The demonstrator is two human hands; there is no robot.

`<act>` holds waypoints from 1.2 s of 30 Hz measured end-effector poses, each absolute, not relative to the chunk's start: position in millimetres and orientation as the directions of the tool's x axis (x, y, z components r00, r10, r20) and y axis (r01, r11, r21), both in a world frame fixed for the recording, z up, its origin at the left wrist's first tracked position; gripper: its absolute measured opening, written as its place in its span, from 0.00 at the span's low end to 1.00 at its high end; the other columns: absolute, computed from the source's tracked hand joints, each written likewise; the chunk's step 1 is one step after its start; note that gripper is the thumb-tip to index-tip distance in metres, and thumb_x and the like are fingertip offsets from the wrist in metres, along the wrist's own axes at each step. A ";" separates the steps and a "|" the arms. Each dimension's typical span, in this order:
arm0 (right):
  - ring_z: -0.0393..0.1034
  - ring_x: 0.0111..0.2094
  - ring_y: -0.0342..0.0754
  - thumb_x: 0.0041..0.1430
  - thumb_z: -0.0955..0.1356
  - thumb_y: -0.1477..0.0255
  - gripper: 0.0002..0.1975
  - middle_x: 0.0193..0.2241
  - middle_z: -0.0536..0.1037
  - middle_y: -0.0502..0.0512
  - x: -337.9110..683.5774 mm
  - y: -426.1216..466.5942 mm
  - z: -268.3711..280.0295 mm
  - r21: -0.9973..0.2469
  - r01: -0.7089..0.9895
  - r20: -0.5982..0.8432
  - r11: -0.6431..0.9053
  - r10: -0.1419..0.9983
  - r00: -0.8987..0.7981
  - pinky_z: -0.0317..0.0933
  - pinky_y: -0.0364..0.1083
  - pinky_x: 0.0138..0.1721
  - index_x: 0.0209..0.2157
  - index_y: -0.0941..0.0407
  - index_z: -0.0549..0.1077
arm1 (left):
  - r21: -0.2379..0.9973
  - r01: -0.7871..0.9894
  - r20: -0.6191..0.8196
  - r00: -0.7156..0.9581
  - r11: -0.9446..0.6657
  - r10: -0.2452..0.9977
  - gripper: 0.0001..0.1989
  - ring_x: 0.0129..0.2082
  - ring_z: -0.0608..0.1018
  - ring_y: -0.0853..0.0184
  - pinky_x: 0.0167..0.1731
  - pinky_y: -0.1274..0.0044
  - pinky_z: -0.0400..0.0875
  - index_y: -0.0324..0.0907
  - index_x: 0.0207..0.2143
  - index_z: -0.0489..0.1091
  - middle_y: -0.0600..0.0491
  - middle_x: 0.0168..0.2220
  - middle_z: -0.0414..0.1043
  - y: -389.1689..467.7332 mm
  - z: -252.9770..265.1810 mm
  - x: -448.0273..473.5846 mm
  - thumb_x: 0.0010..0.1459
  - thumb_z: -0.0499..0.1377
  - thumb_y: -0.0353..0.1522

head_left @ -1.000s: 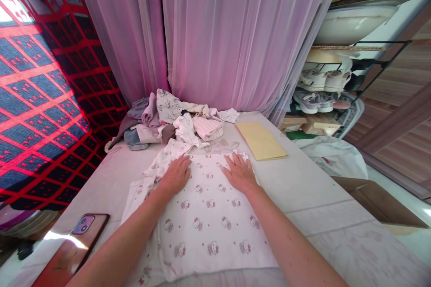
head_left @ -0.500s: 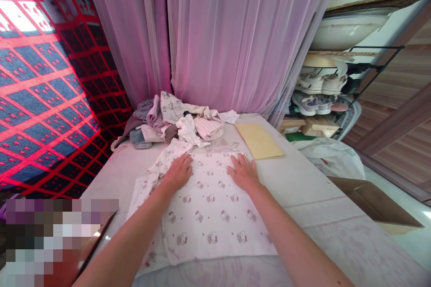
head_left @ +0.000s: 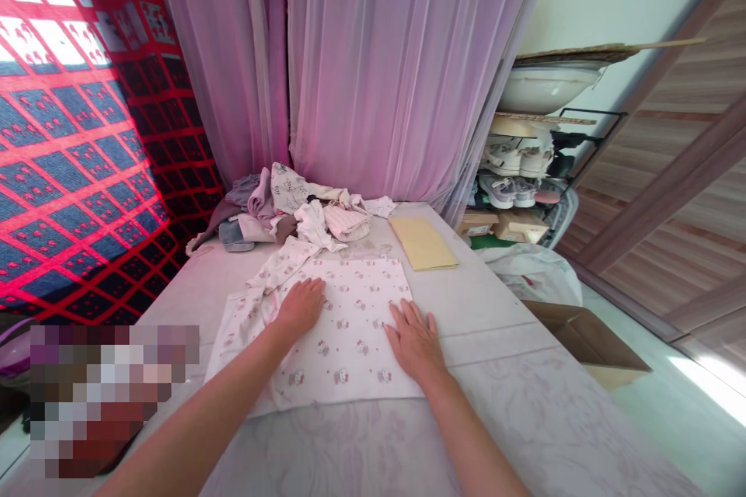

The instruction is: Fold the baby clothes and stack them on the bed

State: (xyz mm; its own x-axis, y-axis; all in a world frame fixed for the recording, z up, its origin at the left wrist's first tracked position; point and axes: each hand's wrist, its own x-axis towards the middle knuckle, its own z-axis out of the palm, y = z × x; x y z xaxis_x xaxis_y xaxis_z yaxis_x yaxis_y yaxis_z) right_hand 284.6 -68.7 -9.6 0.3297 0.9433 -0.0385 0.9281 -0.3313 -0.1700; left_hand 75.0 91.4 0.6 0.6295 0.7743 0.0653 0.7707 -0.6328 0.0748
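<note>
A white child's garment [head_left: 343,326] with small cartoon cat prints lies spread on the pale patterned bed or table cover [head_left: 350,450]. Its left part looks folded or bunched, with a sleeve-like piece reaching up toward the clothes pile. My left hand [head_left: 301,307] rests flat on the garment's left half, fingers extended. On its right edge lies my right hand [head_left: 415,338], palm down with the fingers spread. Neither hand grips the cloth.
Behind the garment is a heap of small clothes [head_left: 297,210]. A folded yellow sheet [head_left: 424,243] lies to its right. Purple curtains [head_left: 373,70] hang at the back. On the right are a shoe rack [head_left: 518,171] and an open cardboard box [head_left: 583,338].
Both hands have slid down the garment toward me, the right hand further. The view has shifted, so the rack and box now appear further left.
</note>
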 end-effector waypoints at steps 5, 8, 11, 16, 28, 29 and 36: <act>0.44 0.66 0.53 0.65 0.54 0.63 0.26 0.65 0.54 0.58 276.5 -74.6 0.6 -0.154 0.929 -0.014 -0.336 0.941 0.338 0.35 0.61 0.63 0.63 0.53 0.58 | 0.121 0.759 0.045 0.640 -0.640 0.767 0.27 0.65 0.57 0.56 0.61 0.61 0.51 0.46 0.62 0.58 0.48 0.65 0.54 14.3 -20.2 47.1 0.64 0.43 0.44; 0.42 0.66 0.53 0.65 0.54 0.63 0.26 0.66 0.52 0.57 262.2 -83.4 3.3 -0.170 0.943 0.016 -0.285 0.956 0.292 0.33 0.60 0.63 0.63 0.52 0.58 | 0.117 0.768 0.059 0.628 -0.630 0.776 0.29 0.66 0.54 0.55 0.61 0.59 0.49 0.46 0.64 0.54 0.47 0.66 0.51 -4.6 -25.9 36.1 0.64 0.43 0.47; 0.42 0.66 0.53 0.65 0.55 0.61 0.26 0.66 0.53 0.55 250.4 -90.9 -0.8 -0.188 0.955 0.006 -0.232 0.972 0.237 0.33 0.60 0.63 0.63 0.50 0.59 | 0.112 0.778 0.049 0.617 -0.618 0.786 0.30 0.66 0.53 0.54 0.61 0.58 0.49 0.45 0.64 0.54 0.47 0.66 0.50 -5.2 -25.2 36.1 0.64 0.43 0.47; 0.44 0.65 0.53 0.65 0.55 0.60 0.26 0.65 0.55 0.57 251.0 -95.9 -8.9 -0.177 0.943 -0.009 -0.280 0.959 0.283 0.36 0.60 0.63 0.62 0.50 0.60 | 0.122 0.778 0.035 0.617 -0.616 0.786 0.30 0.66 0.52 0.53 0.61 0.57 0.47 0.46 0.64 0.54 0.47 0.67 0.49 -1.8 -22.4 40.6 0.64 0.43 0.48; 0.48 0.64 0.52 0.65 0.55 0.62 0.25 0.63 0.59 0.56 249.9 -100.3 -7.8 -0.177 0.942 0.063 -0.285 0.952 0.300 0.39 0.58 0.62 0.60 0.52 0.63 | 0.130 0.793 -0.084 0.607 -0.595 0.791 0.35 0.67 0.48 0.53 0.62 0.56 0.45 0.44 0.65 0.51 0.46 0.68 0.44 -7.4 -5.9 42.4 0.62 0.41 0.52; 0.48 0.64 0.51 0.65 0.55 0.62 0.25 0.63 0.59 0.56 249.9 -100.4 -8.0 -0.178 0.942 0.068 -0.285 0.951 0.300 0.39 0.58 0.62 0.60 0.52 0.63 | 0.137 0.794 -0.092 0.605 -0.592 0.790 0.35 0.67 0.48 0.53 0.62 0.56 0.44 0.43 0.66 0.50 0.46 0.68 0.43 -7.4 -5.1 42.5 0.62 0.41 0.52; 0.51 0.63 0.52 0.65 0.56 0.64 0.23 0.62 0.62 0.56 252.3 -99.7 -13.8 -0.187 0.945 0.111 -0.270 0.950 0.293 0.40 0.58 0.62 0.58 0.52 0.66 | 0.131 0.810 -0.156 0.586 -0.572 0.795 0.36 0.68 0.45 0.55 0.63 0.58 0.42 0.42 0.67 0.47 0.47 0.69 0.40 -7.3 -1.4 43.5 0.62 0.40 0.52</act>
State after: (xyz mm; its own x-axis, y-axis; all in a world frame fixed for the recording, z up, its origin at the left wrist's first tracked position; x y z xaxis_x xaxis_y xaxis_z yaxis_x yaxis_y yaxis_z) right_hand 252.3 -99.7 -13.8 0.2932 0.9496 0.1110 0.9446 -0.2697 -0.1871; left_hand 43.5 -7.3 -1.4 0.5862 0.7949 -0.1564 0.8100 -0.5716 0.1307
